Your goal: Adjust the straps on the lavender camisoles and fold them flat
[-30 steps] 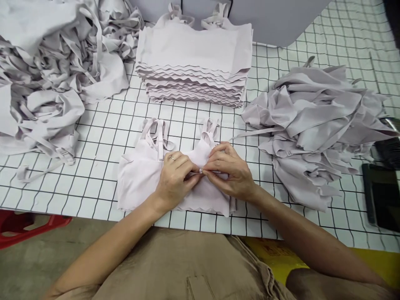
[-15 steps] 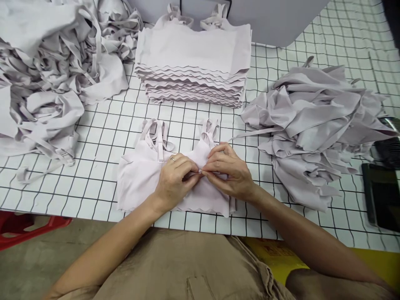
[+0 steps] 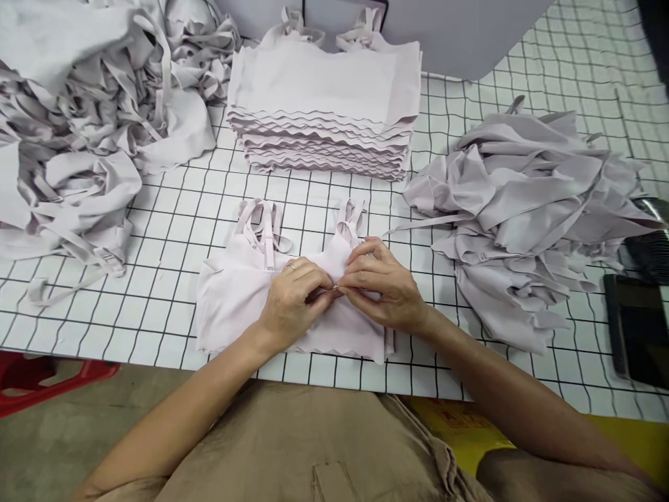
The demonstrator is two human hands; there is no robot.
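White cloth with a black grid covers the table (image 3: 172,300), above a grey floor (image 3: 125,418) and a red plastic piece (image 3: 52,383). Reddish marks on the yellow material (image 3: 470,432) under the edge are too blurred to read. The pale garment (image 3: 230,300) lies flat near that edge, between loose piles, with a neat stack (image 3: 324,84) beyond. Over it, the left hand (image 3: 297,300) and right hand (image 3: 384,286) pinch something tiny between thumbs and fingertips, partly hidden. A dark phone-like object (image 3: 637,328) sits beside the right-hand pile (image 3: 527,188).
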